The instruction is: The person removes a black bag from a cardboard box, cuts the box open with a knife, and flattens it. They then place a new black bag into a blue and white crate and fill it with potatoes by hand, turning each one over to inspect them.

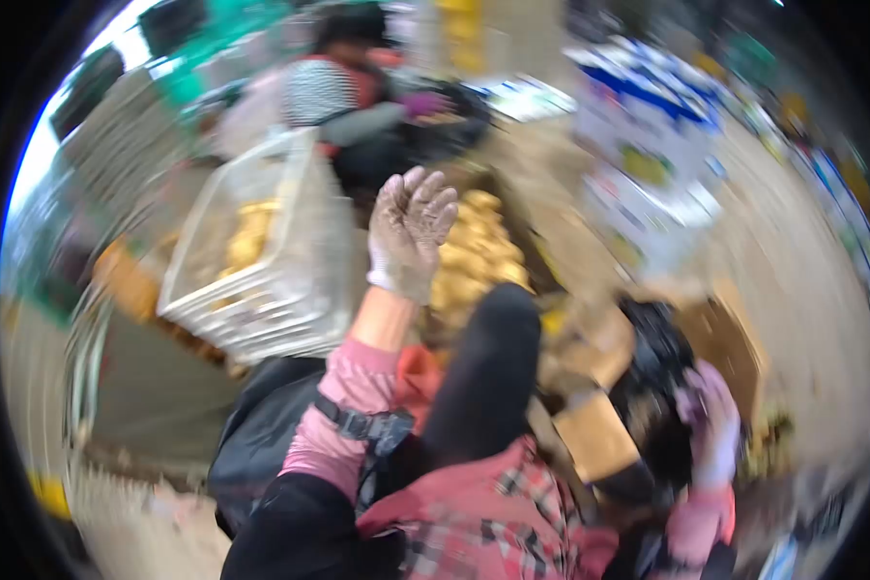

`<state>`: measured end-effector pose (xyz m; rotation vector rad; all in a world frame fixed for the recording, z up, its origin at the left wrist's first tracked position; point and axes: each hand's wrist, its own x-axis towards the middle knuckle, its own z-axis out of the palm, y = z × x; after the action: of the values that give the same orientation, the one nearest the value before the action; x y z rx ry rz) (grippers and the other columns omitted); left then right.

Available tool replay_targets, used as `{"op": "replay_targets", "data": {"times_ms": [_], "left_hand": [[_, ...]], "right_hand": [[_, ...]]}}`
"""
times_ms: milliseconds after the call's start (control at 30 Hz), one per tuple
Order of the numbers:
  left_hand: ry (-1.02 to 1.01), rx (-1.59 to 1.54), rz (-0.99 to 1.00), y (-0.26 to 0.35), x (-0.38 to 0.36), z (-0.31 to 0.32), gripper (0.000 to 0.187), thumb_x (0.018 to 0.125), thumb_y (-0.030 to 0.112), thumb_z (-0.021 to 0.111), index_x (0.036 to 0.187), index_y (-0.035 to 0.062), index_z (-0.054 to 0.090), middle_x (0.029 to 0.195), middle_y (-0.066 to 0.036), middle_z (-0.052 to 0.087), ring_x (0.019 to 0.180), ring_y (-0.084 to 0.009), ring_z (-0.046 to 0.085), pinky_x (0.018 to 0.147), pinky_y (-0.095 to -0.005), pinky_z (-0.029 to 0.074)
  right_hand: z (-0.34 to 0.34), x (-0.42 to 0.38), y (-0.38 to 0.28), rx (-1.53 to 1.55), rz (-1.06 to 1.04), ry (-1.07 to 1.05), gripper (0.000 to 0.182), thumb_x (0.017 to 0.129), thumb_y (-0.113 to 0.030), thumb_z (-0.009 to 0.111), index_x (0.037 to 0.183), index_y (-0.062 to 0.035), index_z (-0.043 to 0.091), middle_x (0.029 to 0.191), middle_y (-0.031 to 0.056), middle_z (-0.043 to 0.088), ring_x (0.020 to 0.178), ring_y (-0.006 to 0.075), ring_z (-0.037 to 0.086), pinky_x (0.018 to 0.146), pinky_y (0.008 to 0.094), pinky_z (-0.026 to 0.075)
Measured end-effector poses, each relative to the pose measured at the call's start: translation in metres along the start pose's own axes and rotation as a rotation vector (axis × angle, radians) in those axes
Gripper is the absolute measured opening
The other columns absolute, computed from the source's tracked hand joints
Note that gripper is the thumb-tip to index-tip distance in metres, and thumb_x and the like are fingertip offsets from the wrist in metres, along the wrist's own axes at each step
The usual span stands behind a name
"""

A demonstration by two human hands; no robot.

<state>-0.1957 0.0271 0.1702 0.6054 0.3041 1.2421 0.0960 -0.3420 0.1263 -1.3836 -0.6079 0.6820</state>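
Observation:
My left hand (411,232), in a soiled pale glove, is raised with its palm showing. Its fingers are stretched out and slightly curled, with nothing in them. Just beside it is a carton of yellow, lumpy produce (478,253), too blurred to name. At the right, my right hand (713,420), in a pale purple glove, is by a black plastic bag (652,353) and an open cardboard box (723,338). Its fingers look apart and no held thing shows, though the hand is blurred.
A white plastic crate (261,314) with some yellow produce stands at the left. Another person (343,101) sits beyond it. Printed cartons (643,145) are stacked at the back right. A loose cardboard flap (594,437) lies between my knee and right hand.

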Motion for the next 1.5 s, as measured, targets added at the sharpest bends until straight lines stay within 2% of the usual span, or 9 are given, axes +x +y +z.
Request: {"op": "replay_targets", "data": {"times_ms": [233, 400, 433, 600, 767, 1000, 1200, 1333, 1500], "left_hand": [[-0.832, 0.7, -0.479, -0.182, -0.058, 0.123, 0.043, 0.102, 0.027, 0.053, 0.136, 0.0004, 0.05, 0.124, -0.009, 0.061, 0.105, -0.0146, 0.061, 0.094, -0.0295, 0.049], [-1.205, 1.181, -0.334, -0.21, -0.072, 0.118, 0.045, 0.094, 0.017, 0.064, 0.133, -0.0029, 0.053, 0.118, -0.012, 0.063, 0.106, -0.0205, 0.061, 0.093, -0.0328, 0.049], [-1.254, 1.33, -0.301, -0.214, -0.072, 0.117, 0.045, 0.092, 0.015, 0.066, 0.131, -0.003, 0.054, 0.115, -0.015, 0.064, 0.104, -0.0241, 0.063, 0.091, -0.0341, 0.05], [-1.349, 1.262, -0.306, -0.234, -0.055, 0.117, 0.052, 0.08, 0.006, 0.072, 0.129, -0.0016, 0.056, 0.114, -0.023, 0.063, 0.101, -0.0387, 0.063, 0.086, -0.0392, 0.051], [-1.388, 1.333, -0.298, -0.246, -0.042, 0.106, 0.059, 0.078, 0.005, 0.073, 0.133, -0.0022, 0.053, 0.117, -0.025, 0.062, 0.103, -0.0418, 0.062, 0.087, -0.0404, 0.051], [-1.434, 1.28, -0.273, -0.239, -0.044, 0.116, 0.059, 0.083, 0.018, 0.071, 0.134, -0.0025, 0.052, 0.12, -0.024, 0.062, 0.104, -0.0413, 0.063, 0.089, -0.0423, 0.052], [-1.535, 1.282, -0.315, -0.245, -0.042, 0.114, 0.058, 0.084, 0.029, 0.073, 0.127, -0.0064, 0.056, 0.114, -0.023, 0.065, 0.101, -0.0407, 0.064, 0.087, -0.043, 0.053], [-1.459, 1.359, -0.362, -0.257, -0.028, 0.109, 0.054, 0.087, 0.022, 0.068, 0.131, -0.0055, 0.053, 0.122, -0.025, 0.061, 0.105, -0.0396, 0.063, 0.089, -0.0426, 0.052], [-1.404, 1.421, -0.46, -0.277, -0.019, 0.106, 0.054, 0.081, 0.01, 0.071, 0.131, -0.0051, 0.055, 0.122, -0.025, 0.061, 0.11, -0.0425, 0.06, 0.093, -0.0431, 0.05]], "right_hand": [[-0.118, 0.092, 0.102, -0.408, 0.466, 0.198, 0.033, 0.097, -0.026, 0.055, 0.12, -0.0057, 0.065, 0.101, 0.0045, 0.068, 0.072, 0.0098, 0.062, 0.064, 0.0239, 0.05], [-0.142, 0.137, 0.182, -1.297, 0.38, -0.14, 0.029, 0.083, -0.022, 0.052, 0.093, -0.0048, 0.074, 0.092, 0.0214, 0.07, 0.089, 0.0357, 0.069, 0.081, 0.0421, 0.053], [-0.153, 0.155, 0.211, -1.546, 0.375, -0.477, 0.03, 0.086, -0.025, 0.055, 0.103, -0.0088, 0.074, 0.102, 0.0171, 0.072, 0.095, 0.0303, 0.07, 0.082, 0.0384, 0.054], [-0.184, 0.204, 0.291, -1.336, 1.328, -0.3, 0.056, 0.094, -0.04, 0.053, 0.145, -0.0184, 0.047, 0.151, 0.0042, 0.045, 0.134, 0.02, 0.048, 0.11, 0.0375, 0.039], [-0.227, 0.261, 0.253, -1.344, 0.497, 0.363, 0.063, 0.08, -0.032, 0.065, 0.135, -0.0039, 0.054, 0.123, 0.0236, 0.064, 0.118, 0.038, 0.06, 0.1, 0.0414, 0.048], [-0.202, 0.269, 0.062, -1.53, 0.659, 0.063, 0.047, 0.083, -0.04, 0.059, 0.11, -0.0047, 0.072, 0.114, 0.0207, 0.069, 0.106, 0.0379, 0.066, 0.091, 0.0417, 0.051], [-0.222, 0.252, 0.33, -1.459, 0.722, -0.302, 0.042, 0.084, -0.035, 0.06, 0.105, -0.0006, 0.072, 0.111, 0.0227, 0.068, 0.111, 0.0349, 0.065, 0.093, 0.0416, 0.053], [-0.255, 0.258, 0.359, -1.353, 0.998, 0.551, 0.071, 0.083, -0.028, 0.068, 0.146, -0.0089, 0.041, 0.135, 0.0202, 0.058, 0.118, 0.0372, 0.061, 0.097, 0.0428, 0.052], [-0.281, 0.272, 0.369, -1.404, 0.869, 0.515, 0.067, 0.077, -0.028, 0.075, 0.134, -0.007, 0.047, 0.131, 0.0205, 0.06, 0.115, 0.0368, 0.063, 0.095, 0.0441, 0.053]]}}
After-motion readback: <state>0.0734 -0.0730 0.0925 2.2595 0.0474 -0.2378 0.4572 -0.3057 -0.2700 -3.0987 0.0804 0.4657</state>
